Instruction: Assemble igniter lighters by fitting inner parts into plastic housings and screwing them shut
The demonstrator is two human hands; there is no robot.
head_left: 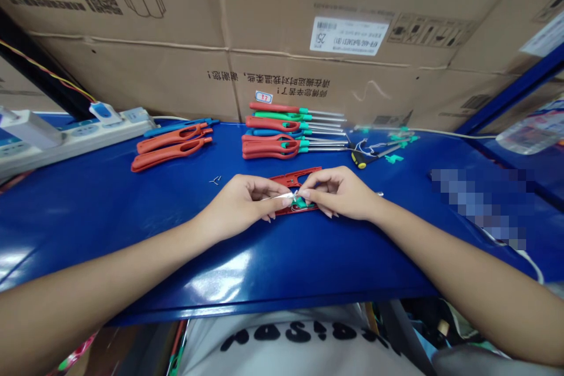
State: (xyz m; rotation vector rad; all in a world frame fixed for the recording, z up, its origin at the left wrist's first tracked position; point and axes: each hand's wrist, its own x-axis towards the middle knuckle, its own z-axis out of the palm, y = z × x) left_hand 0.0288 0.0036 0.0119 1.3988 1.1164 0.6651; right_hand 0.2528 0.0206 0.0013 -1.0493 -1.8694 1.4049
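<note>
My left hand (pixel 240 205) pinches a thin silver metal tube (pixel 279 195) between thumb and fingers. Close against its end, my right hand (pixel 337 191) has thumb and forefinger pressed together; whatever they grip is too small to make out. Just under the fingertips lies a green plastic piece (pixel 302 202) with a thin wire. It sits in or over a red handle half (pixel 286 210), mostly covered by my hands. Behind them is another red handle half (pixel 291 178), its hollow inside showing.
Several long-nosed lighters with red handles (pixel 268 148) lie in a row at the back. Orange handle shells (pixel 170 154) and a power strip (pixel 79 138) are to the left. Small screws (pixel 215 180), green parts (pixel 394 158) and a black-yellow tool (pixel 359 160) lie about. Cardboard boxes (pixel 176 76) wall the back.
</note>
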